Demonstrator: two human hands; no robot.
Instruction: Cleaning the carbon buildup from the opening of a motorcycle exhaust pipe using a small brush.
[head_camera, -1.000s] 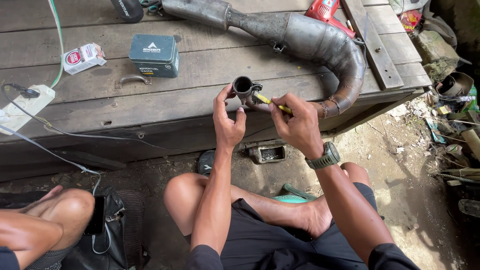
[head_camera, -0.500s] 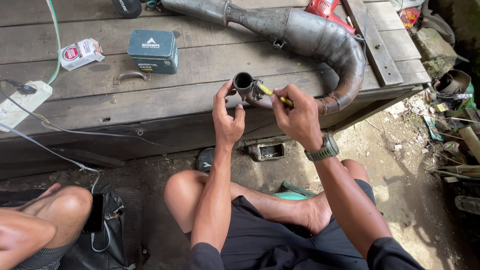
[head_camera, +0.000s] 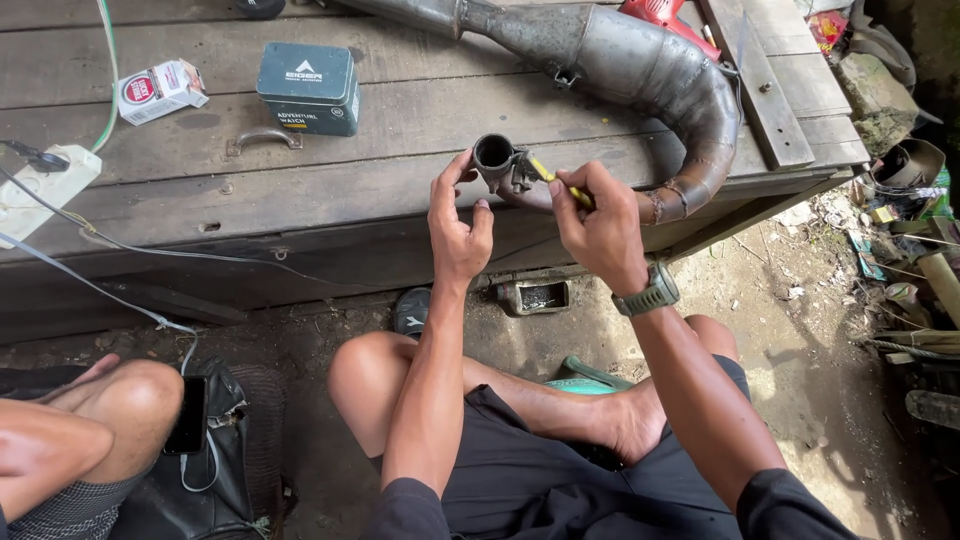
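Observation:
My left hand (head_camera: 457, 222) grips a short dark metal tube fitting (head_camera: 495, 158) with an open round mouth, held up in front of the wooden platform's edge. My right hand (head_camera: 598, 220), with a green watch on its wrist, holds a yellow-handled tool (head_camera: 553, 178) whose tip is at the clamp on the fitting's right side. Just behind lies a large rusty curved exhaust pipe (head_camera: 640, 75) on the wooden platform (head_camera: 300, 190). I sit cross-legged on the dirt ground below it.
On the platform lie a dark green tin box (head_camera: 309, 87), a small red-and-white packet (head_camera: 158, 90), a metal handle (head_camera: 262, 139), a white power strip (head_camera: 40, 190) with cables. Another person's knee (head_camera: 120, 400) and a phone (head_camera: 188, 414) are at lower left. Scrap clutter fills the right side.
The view has shifted slightly, so both hands and the fitting sit a little lower in the picture. The tool stays at the fitting's clamp.

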